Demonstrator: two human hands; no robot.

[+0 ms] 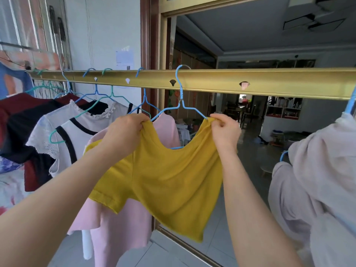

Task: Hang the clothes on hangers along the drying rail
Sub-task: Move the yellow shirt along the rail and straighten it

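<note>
A yellow top [165, 182] hangs below the gold drying rail [212, 79] on a blue wire hanger [181, 97] whose hook sits over the rail. My left hand [125, 133] grips the top's left shoulder at the hanger's left arm. My right hand [225, 130] pinches the right shoulder at the hanger's right tip. The hanger's bottom bar shows through the neckline.
Left of the yellow top, a pink garment [115, 228], a white top with black trim [73, 135], a lace-collared top [57, 122] and dark red clothes [23, 120] hang on hangers. A pale lilac garment [317, 180] hangs at the right. Behind the rail a doorway opens into a room.
</note>
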